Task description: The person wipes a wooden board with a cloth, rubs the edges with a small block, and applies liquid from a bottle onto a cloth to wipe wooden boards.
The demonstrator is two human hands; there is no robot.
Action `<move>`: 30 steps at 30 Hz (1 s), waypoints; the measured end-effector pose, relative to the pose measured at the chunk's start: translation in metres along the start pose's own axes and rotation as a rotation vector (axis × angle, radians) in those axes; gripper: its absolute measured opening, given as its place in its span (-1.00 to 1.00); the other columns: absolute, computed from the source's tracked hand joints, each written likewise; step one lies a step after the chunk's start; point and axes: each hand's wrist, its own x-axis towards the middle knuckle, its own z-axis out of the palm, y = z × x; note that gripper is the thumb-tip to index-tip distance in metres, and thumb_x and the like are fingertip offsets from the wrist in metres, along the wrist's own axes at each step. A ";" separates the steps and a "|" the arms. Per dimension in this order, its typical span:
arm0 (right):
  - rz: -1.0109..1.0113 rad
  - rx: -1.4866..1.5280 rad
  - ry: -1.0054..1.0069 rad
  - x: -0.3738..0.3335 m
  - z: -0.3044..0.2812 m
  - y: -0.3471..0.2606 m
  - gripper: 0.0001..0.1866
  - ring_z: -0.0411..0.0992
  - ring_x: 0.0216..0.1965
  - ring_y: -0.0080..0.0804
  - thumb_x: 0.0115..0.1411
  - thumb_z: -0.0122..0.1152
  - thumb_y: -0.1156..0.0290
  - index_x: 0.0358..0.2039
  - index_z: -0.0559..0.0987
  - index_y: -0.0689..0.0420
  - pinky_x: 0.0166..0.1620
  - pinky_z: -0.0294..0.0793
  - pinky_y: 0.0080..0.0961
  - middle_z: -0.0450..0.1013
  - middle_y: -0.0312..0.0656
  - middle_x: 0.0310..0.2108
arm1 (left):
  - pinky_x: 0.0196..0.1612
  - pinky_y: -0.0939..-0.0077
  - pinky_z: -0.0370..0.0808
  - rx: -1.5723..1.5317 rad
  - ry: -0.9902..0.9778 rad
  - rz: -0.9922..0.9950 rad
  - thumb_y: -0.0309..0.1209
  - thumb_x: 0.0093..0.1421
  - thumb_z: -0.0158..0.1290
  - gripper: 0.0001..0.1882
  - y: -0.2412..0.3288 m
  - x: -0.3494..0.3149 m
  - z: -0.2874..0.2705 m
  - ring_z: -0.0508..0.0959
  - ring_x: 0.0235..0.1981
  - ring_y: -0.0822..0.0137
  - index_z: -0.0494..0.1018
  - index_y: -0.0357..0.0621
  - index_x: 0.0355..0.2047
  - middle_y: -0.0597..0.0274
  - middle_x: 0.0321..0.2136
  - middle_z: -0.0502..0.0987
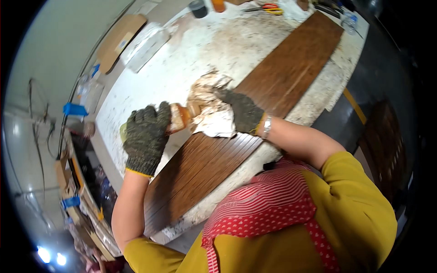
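Observation:
My left hand [144, 136], in a dark knitted glove, is wrapped round a bottle [180, 117] with an orange-brown front part. The bottle lies tilted on its side, its neck end against a crumpled white cloth [214, 122] with brown stains. From the other side my right hand [243, 111], gloved alike, grips the cloth; its fingertips are partly hidden in the folds. Beneath the cloth a long, dark brown wooden board [291, 63] with lengthwise grooves runs slantwise across the table.
The white worktable [191, 59] is smeared with brown. Along its far side are a dark jar [198, 9], red-and-yellow-handled tools [271, 8] and a clear bottle [349, 23]. Clear plastic packaging [145, 45] and cardboard [120, 38] lie far left. A slatted brown piece [384, 141] stands at right.

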 end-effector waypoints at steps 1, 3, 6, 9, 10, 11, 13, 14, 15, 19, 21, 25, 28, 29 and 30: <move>-0.063 -0.025 0.032 -0.003 0.001 0.002 -0.48 0.44 0.07 -0.10 0.33 0.05 0.17 0.21 0.32 0.16 0.09 0.48 -0.01 0.38 -0.01 0.13 | -0.13 0.16 0.42 0.010 -0.035 -0.006 -0.35 0.00 0.14 -0.46 0.000 -0.003 -0.003 0.50 -0.23 0.07 0.40 0.00 0.06 0.10 -0.25 0.49; -0.059 -0.076 0.090 -0.006 0.006 0.002 -0.51 0.43 0.09 -0.10 0.34 0.04 0.23 0.21 0.32 0.17 0.08 0.50 -0.01 0.38 0.01 0.13 | -0.13 0.15 0.42 0.003 -0.056 -0.020 -0.35 -0.01 0.15 -0.45 -0.001 -0.013 -0.010 0.49 -0.23 0.07 0.39 0.00 0.06 0.09 -0.24 0.49; -0.064 -0.085 0.111 -0.004 0.007 0.002 -0.53 0.42 0.10 -0.09 0.34 0.03 0.29 0.21 0.32 0.18 0.09 0.50 -0.05 0.38 0.02 0.13 | -0.12 0.14 0.41 -0.004 -0.037 -0.014 -0.32 -0.03 0.19 -0.41 -0.004 -0.016 -0.009 0.49 -0.22 0.06 0.37 0.00 0.08 0.08 -0.23 0.48; -0.069 -0.088 0.101 -0.003 0.011 0.006 -0.57 0.51 -0.03 -0.11 0.31 0.09 0.30 0.14 0.37 0.19 -0.01 0.60 -0.13 0.46 0.00 0.02 | -0.09 0.15 0.40 -0.025 -0.049 -0.097 -0.28 -0.04 0.22 -0.37 -0.006 -0.005 -0.011 0.49 -0.17 0.03 0.35 -0.01 0.09 0.05 -0.20 0.48; -0.060 -0.077 0.084 -0.002 0.011 0.005 -0.57 0.52 -0.04 -0.12 0.31 0.08 0.31 0.15 0.36 0.18 -0.01 0.60 -0.13 0.46 0.00 0.02 | -0.10 0.15 0.41 -0.036 -0.055 -0.101 -0.28 -0.02 0.21 -0.38 -0.010 0.003 -0.008 0.50 -0.16 0.03 0.35 -0.01 0.09 0.04 -0.18 0.48; -0.050 -0.066 0.068 -0.001 0.010 0.005 -0.56 0.52 -0.04 -0.12 0.31 0.08 0.33 0.16 0.35 0.17 0.00 0.60 -0.12 0.45 0.01 0.03 | -0.10 0.15 0.41 -0.037 -0.043 -0.091 -0.28 -0.01 0.20 -0.40 -0.010 0.007 -0.005 0.50 -0.16 0.03 0.35 -0.01 0.09 0.04 -0.18 0.48; -0.077 -0.099 0.073 0.000 0.005 0.008 -0.57 0.51 -0.03 -0.13 0.31 0.08 0.34 0.16 0.35 0.17 0.00 0.60 -0.14 0.45 0.00 0.02 | -0.10 0.15 0.41 -0.042 -0.023 -0.076 -0.29 0.01 0.20 -0.41 -0.006 0.012 -0.006 0.50 -0.16 0.04 0.35 -0.02 0.09 0.04 -0.19 0.48; -0.101 -0.124 0.079 0.000 0.003 0.008 -0.57 0.51 -0.01 -0.14 0.31 0.08 0.35 0.16 0.35 0.17 0.00 0.60 -0.15 0.45 0.00 0.02 | -0.10 0.14 0.41 -0.055 -0.066 -0.076 -0.29 0.01 0.19 -0.42 -0.003 0.013 -0.012 0.50 -0.16 0.04 0.35 -0.02 0.09 0.03 -0.18 0.48; -0.105 -0.131 0.076 -0.001 0.001 0.007 -0.59 0.49 0.01 -0.16 0.29 0.11 0.37 0.12 0.38 0.19 0.00 0.60 -0.20 0.45 -0.02 0.02 | -0.10 0.14 0.41 -0.067 -0.111 -0.076 -0.30 0.02 0.18 -0.43 0.001 0.011 -0.016 0.50 -0.16 0.05 0.36 -0.02 0.08 0.03 -0.18 0.48; -0.136 -0.252 0.049 0.014 -0.038 0.001 -0.57 0.52 -0.06 -0.30 0.31 0.09 0.26 0.11 0.41 0.22 -0.08 0.63 -0.41 0.47 0.00 -0.02 | 0.04 0.06 0.37 -0.066 -0.150 -0.004 -0.37 0.13 0.02 -0.51 0.016 -0.003 -0.029 0.48 -0.10 0.07 0.31 -0.11 0.11 0.02 -0.17 0.48; -0.105 -0.254 0.030 0.012 -0.034 0.004 -0.55 0.45 0.04 -0.27 0.33 0.06 0.29 0.18 0.35 0.17 0.04 0.54 -0.31 0.41 -0.03 0.07 | 0.04 0.06 0.37 -0.067 -0.145 0.018 -0.37 0.13 0.02 -0.51 0.017 -0.014 -0.029 0.48 -0.10 0.07 0.31 -0.11 0.11 0.02 -0.17 0.48; -0.090 -0.273 0.102 0.003 -0.007 0.005 -0.53 0.39 0.14 -0.22 0.33 0.03 0.34 0.23 0.31 0.15 0.16 0.46 -0.22 0.36 -0.05 0.16 | 0.00 0.11 0.39 -0.058 -0.140 -0.006 -0.39 0.04 0.10 -0.46 0.009 -0.026 -0.031 0.49 -0.11 0.07 0.33 -0.11 0.09 0.03 -0.18 0.48; -0.090 -0.247 0.142 -0.004 0.012 0.008 -0.54 0.41 0.12 -0.22 0.32 0.05 0.37 0.21 0.32 0.17 0.15 0.47 -0.22 0.37 -0.06 0.15 | -0.07 0.14 0.40 -0.030 -0.157 -0.068 -0.40 -0.04 0.18 -0.41 0.000 -0.036 -0.027 0.50 -0.15 0.08 0.34 -0.10 0.07 0.05 -0.19 0.48; -0.107 -0.252 0.151 -0.004 0.008 0.009 -0.54 0.45 0.06 -0.27 0.32 0.07 0.31 0.18 0.34 0.18 0.05 0.55 -0.29 0.41 -0.06 0.10 | -0.07 0.14 0.40 -0.039 -0.193 -0.094 -0.40 -0.03 0.18 -0.41 0.001 -0.036 -0.027 0.50 -0.16 0.08 0.35 -0.10 0.07 0.04 -0.19 0.48; -0.123 -0.258 0.161 -0.003 0.006 0.009 -0.54 0.50 0.00 -0.33 0.32 0.09 0.26 0.16 0.36 0.20 -0.05 0.63 -0.36 0.44 -0.06 0.06 | -0.08 0.13 0.40 -0.049 -0.230 -0.121 -0.40 -0.03 0.18 -0.41 0.002 -0.037 -0.027 0.50 -0.16 0.08 0.35 -0.10 0.07 0.04 -0.19 0.48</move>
